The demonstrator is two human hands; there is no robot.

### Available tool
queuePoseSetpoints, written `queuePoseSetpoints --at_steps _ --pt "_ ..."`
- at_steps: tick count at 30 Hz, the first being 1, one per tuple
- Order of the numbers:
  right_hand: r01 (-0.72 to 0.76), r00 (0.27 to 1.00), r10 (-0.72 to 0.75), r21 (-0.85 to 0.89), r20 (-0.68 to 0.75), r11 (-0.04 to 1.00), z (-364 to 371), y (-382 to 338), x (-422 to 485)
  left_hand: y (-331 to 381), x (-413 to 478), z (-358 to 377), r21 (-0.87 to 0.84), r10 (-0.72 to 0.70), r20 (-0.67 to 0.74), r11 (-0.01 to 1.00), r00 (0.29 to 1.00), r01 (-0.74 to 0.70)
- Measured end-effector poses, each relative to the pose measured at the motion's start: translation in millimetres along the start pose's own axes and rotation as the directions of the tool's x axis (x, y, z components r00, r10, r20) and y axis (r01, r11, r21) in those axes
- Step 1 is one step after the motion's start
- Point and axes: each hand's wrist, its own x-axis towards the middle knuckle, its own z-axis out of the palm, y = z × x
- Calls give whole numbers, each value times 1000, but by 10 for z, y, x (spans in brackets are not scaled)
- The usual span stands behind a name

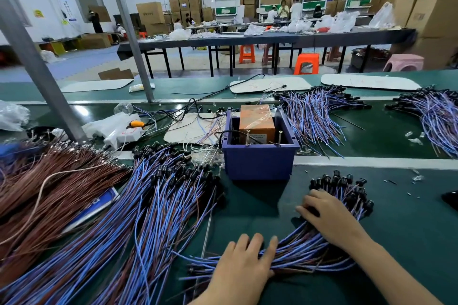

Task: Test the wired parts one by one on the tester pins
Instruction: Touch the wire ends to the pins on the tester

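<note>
A bundle of wired parts [309,247], blue and brown leads ending in black caps, lies on the green mat at the near right. My left hand [244,265] rests flat on the wire ends with fingers straight. My right hand [327,218] lies across the bundle just below the black caps, fingers bent down over the wires. Behind them stands the blue tester box [257,158] holding an orange block, with two upright metal pins [247,137] at its near rim.
A large pile of blue-wired parts [148,205] and a brown wire pile [57,180] fill the left. More wired bundles [317,113] lie behind the box. A slanted metal post [42,76] rises at left. White power strip [124,134] sits mid-left.
</note>
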Motion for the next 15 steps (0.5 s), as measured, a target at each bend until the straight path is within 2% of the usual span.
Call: queuePoseSetpoints --at_steps 1,3,5,6,8,10,11,13,15 --pt "1 1000 -1 -4 -10 1000 8 4 2 1 -12 -5 3 9 -1 1000 1000 -9" --pt "-7 1000 8 8 -29 1000 19 10 5 -101 -57 -16 -150 25 -51 988 998 -32" --pt "-18 999 19 23 -36 1000 22 36 -4 -319 -63 -52 -233 -74 -84 971 994 52" --pt "-17 999 18 16 -35 1000 18 58 -7 -466 -44 -85 -271 -161 -155 956 975 115" --pt "-9 1000 9 -63 -7 998 12 88 15 -821 -22 -163 -212 -355 -239 927 904 309" --pt "-6 998 19 -204 62 979 16 81 65 -1112 -6 -186 -144 -490 -148 870 859 471" --pt "-8 995 34 -258 97 966 14 69 92 -1191 -7 -168 -161 -523 -76 847 849 507" --pt "-28 987 76 -313 142 949 4 31 144 -1274 -7 -72 -238 -550 1 811 835 535" --pt "-37 987 85 -322 139 946 -4 -2 162 -1314 -5 18 -336 -569 -23 779 822 530"
